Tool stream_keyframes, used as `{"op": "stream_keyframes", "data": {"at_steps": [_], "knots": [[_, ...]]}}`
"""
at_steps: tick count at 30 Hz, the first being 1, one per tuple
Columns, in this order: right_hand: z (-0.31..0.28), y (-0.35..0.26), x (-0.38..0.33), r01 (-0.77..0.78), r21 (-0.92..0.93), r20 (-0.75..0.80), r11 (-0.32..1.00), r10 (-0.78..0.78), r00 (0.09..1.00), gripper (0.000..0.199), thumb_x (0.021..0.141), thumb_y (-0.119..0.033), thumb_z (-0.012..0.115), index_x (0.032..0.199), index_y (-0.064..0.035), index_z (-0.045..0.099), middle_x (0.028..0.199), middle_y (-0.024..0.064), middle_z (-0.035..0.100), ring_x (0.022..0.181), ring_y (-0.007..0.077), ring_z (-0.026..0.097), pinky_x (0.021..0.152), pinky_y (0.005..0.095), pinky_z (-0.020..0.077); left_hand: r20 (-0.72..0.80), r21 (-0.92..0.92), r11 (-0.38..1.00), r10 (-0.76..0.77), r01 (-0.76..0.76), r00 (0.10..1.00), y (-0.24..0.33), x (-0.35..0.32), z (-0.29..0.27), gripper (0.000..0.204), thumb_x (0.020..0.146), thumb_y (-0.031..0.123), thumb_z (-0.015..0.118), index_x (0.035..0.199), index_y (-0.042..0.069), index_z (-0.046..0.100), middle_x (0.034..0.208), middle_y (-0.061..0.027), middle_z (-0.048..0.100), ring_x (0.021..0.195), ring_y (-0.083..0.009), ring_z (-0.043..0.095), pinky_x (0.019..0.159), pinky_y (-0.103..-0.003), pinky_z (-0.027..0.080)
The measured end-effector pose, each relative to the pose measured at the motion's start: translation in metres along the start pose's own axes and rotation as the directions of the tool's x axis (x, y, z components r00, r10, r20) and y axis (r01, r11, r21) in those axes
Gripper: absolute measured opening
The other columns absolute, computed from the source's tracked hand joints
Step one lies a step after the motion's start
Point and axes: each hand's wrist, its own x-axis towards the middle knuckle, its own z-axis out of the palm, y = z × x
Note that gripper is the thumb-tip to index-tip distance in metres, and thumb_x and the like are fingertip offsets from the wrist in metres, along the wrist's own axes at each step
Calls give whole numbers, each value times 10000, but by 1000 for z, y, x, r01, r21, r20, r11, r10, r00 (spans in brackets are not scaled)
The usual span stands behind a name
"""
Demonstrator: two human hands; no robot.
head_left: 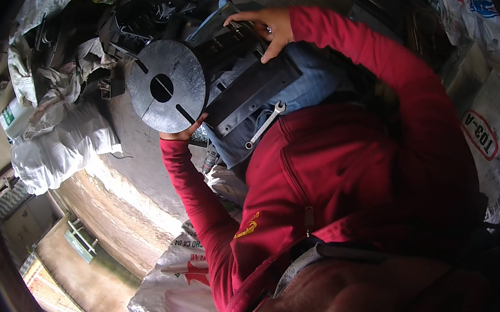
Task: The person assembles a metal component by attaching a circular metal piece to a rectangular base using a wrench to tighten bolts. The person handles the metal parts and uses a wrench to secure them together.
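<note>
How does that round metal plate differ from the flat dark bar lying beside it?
The round metal plate is a disc with a centre hole and slots cut in from its rim; the flat dark bar is long, rectangular and unslotted. The left hand grips the plate's lower edge, while the right hand rests above the bar. The bar lies on the lap, near a spanner. Both look like dark, worn metal.

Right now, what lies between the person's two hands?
In the head view, a dark flat metal bar spans between the left hand, under the round slotted disc, and the right hand.
</note>
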Motion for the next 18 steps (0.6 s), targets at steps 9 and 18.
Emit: {"op": "stream_keyframes", "data": {"at_steps": [9, 18], "knots": [[-2, -1, -54, 99, 920, -209, 378, 264, 941, 591, 1007, -393, 505, 1468, -51, 361, 693, -38, 457, 540, 59, 416, 407, 176, 291, -442, -616, 749, -585, 244, 680, 71, -63, -7, 221, 980, 160, 574, 998, -24, 696, 614, 42, 510, 519, -24, 391, 489, -209, 266], [90, -50, -87, 213, 960, -115, -179, 440, 890, 465, 1041, -323, 381, 1377, -13, 465, 1167, 42, 621, 1250, 229, 537, 1006, 351, 515, -167, -296, 951, 42, -91, 985, 225, 41, 37, 242, 784, 0, 742, 1014, 72, 720, 824, -53, 645, 693, -155, 644, 590, -259, 502]]}}
